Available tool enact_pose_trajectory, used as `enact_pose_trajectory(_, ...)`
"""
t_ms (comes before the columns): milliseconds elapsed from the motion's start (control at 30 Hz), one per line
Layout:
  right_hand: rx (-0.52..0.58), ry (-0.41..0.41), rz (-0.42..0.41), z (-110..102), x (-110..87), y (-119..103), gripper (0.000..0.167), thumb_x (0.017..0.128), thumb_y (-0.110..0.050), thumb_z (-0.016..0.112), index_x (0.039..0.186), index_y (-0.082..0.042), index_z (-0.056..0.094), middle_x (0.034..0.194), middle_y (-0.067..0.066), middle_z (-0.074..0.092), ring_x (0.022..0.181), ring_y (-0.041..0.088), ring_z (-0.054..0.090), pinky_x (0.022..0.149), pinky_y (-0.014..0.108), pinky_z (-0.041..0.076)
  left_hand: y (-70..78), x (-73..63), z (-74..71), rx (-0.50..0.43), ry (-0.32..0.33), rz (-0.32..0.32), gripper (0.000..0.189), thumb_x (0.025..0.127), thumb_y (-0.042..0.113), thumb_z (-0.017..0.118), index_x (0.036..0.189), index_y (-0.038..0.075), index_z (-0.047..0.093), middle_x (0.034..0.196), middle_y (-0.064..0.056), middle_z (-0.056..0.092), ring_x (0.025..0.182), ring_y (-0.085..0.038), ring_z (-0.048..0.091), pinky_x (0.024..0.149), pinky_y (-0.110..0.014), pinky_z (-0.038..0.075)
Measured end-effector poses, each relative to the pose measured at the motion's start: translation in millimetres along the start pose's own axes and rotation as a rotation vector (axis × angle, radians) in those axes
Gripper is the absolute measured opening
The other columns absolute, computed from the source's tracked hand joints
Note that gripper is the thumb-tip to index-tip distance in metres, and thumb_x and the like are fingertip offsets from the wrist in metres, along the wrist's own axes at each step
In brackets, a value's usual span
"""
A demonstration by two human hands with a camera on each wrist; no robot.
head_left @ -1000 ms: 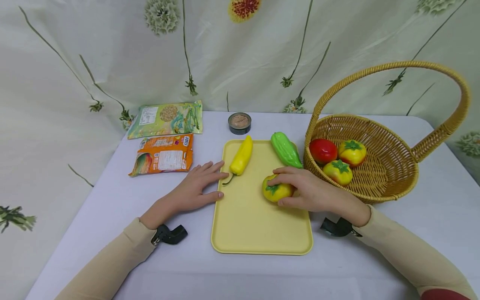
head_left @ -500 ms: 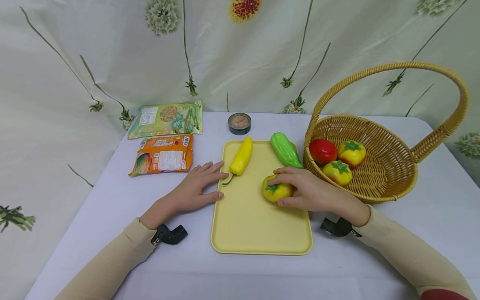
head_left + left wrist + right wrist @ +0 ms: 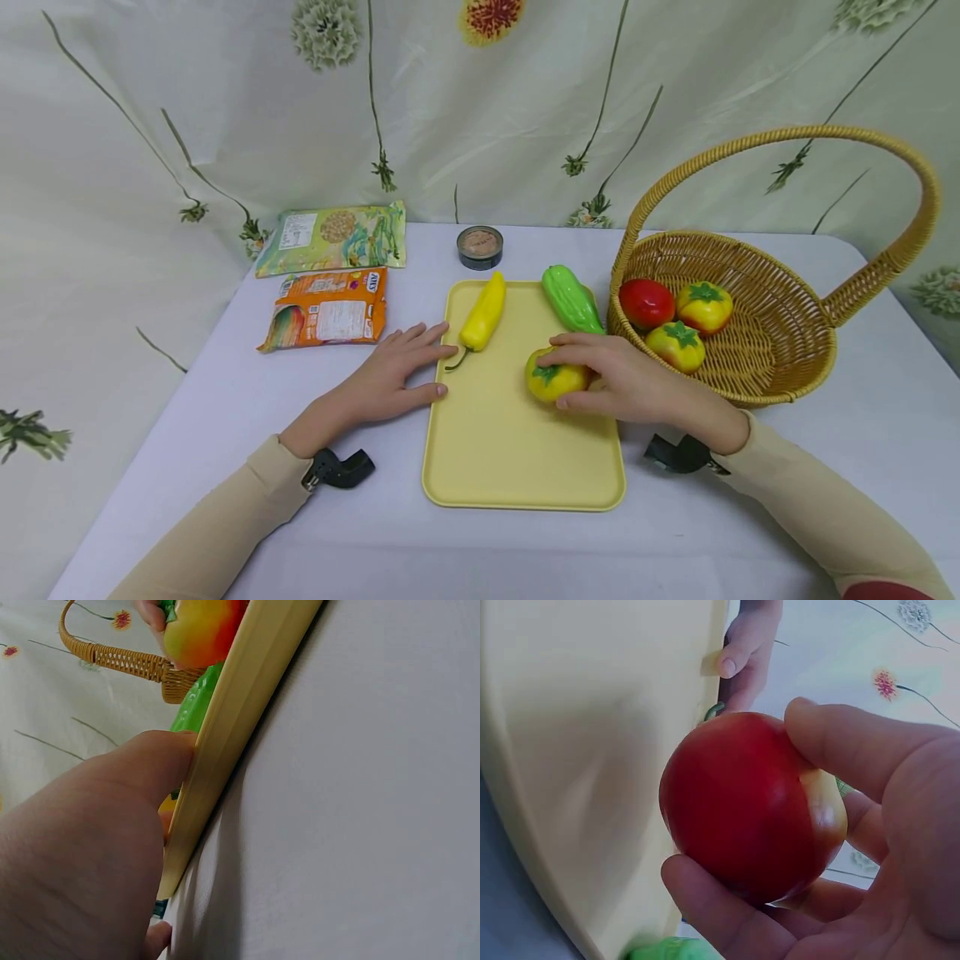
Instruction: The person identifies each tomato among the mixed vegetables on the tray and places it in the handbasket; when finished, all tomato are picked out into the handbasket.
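Note:
My left hand (image 3: 397, 375) lies spread at the left rim of the pale yellow tray (image 3: 517, 467), with thumb and fingertips touching it. Near those fingertips a yellow pepper (image 3: 483, 312) lies on the tray. My right hand (image 3: 618, 379) grips a tomato (image 3: 551, 379) over the tray's right side, thumb and fingers curled round it. The tomato is yellow with a green leafy top; its red underside (image 3: 739, 806) faces the right wrist camera. A green pepper (image 3: 572, 300) lies across the tray's upper right corner, beyond the right hand.
Right of the tray stands a wicker basket (image 3: 795, 358) with a tall handle, holding a red fruit (image 3: 647, 302) and two yellow-red tomatoes (image 3: 703, 306). A small round can (image 3: 480, 247) sits behind the tray. At the back left lie a green packet (image 3: 337, 237) and an orange packet (image 3: 330, 308).
My right hand and the tomato have shifted very slightly to the right. The left hand stays in place on the tray's rim.

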State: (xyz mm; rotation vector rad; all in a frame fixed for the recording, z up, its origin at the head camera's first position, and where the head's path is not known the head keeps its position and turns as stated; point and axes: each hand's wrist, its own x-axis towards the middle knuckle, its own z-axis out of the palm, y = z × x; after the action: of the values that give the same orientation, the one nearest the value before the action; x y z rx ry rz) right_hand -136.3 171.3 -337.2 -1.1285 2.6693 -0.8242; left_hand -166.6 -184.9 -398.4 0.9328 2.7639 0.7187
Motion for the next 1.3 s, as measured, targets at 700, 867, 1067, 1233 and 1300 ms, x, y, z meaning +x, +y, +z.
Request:
enact_pose_trajectory(700, -0.058, 0.204, -0.031, -47.5, -40.1, -0.7, 0.05, 0.085, -0.018, 0.083, 0.133, -0.017, 0.067, 0.137, 0.012, 0.066, 0.114, 0.022, 0.065, 0.088, 0.038, 0.059, 1.0, 1.5, 1.5, -0.001, -0.006, 0.002, 0.058, 0.096, 0.042, 0.066, 0.149, 0.02, 0.054, 0.169, -0.007, 0.031, 0.157, -0.043, 0.021, 0.124, -0.07, 0.012)
enact_pose_trajectory(867, -0.111, 0.291, -0.056, -58.6, -56.1, 5.1, 0.057, 0.077, -0.009, 0.088, 0.13, -0.014, 0.068, 0.127, 0.008, 0.071, 0.094, 0.005, 0.059, 0.07, 0.018, 0.055, 0.7, 1.0, 0.5, -0.003, 0.0, 0.006, 0.058, 0.096, 0.041, 0.066, 0.149, 0.019, 0.054, 0.168, -0.008, 0.031, 0.156, -0.044, 0.022, 0.123, -0.07, 0.013)
enact_pose_trajectory(1067, -0.153, 0.357, 0.037, -71.0, -74.9, 13.0, 0.057, 0.075, -0.007, 0.089, 0.128, -0.013, 0.07, 0.122, 0.007, 0.072, 0.098, -0.006, 0.055, 0.073, 0.01, 0.054, -1.1, 1.0, 1.0, -0.002, 0.003, 0.006, 0.058, 0.096, 0.042, 0.066, 0.148, 0.019, 0.055, 0.168, -0.008, 0.031, 0.156, -0.044, 0.022, 0.123, -0.07, 0.013)
enact_pose_trajectory(1233, -0.14, 0.39, 0.105, -80.6, -89.1, 20.8, 0.055, 0.079, -0.003, 0.085, 0.13, -0.009, 0.067, 0.124, 0.012, 0.07, 0.101, -0.014, 0.051, 0.076, 0.002, 0.05, -0.6, 1.0, 0.9, -0.003, 0.006, 0.007, 0.057, 0.096, 0.041, 0.066, 0.148, 0.019, 0.055, 0.168, -0.008, 0.031, 0.156, -0.044, 0.022, 0.123, -0.07, 0.013)
enact_pose_trajectory(1300, -0.125, 0.401, 0.136, -83.6, -94.9, 25.8, 0.055, 0.081, -0.003, 0.084, 0.132, -0.009, 0.067, 0.126, 0.014, 0.068, 0.099, -0.015, 0.051, 0.076, 0.0, 0.049, 0.1, 1.0, 0.7, 0.002, 0.007, 0.012, 0.057, 0.096, 0.04, 0.067, 0.148, 0.019, 0.055, 0.168, -0.008, 0.032, 0.156, -0.045, 0.023, 0.123, -0.07, 0.013)
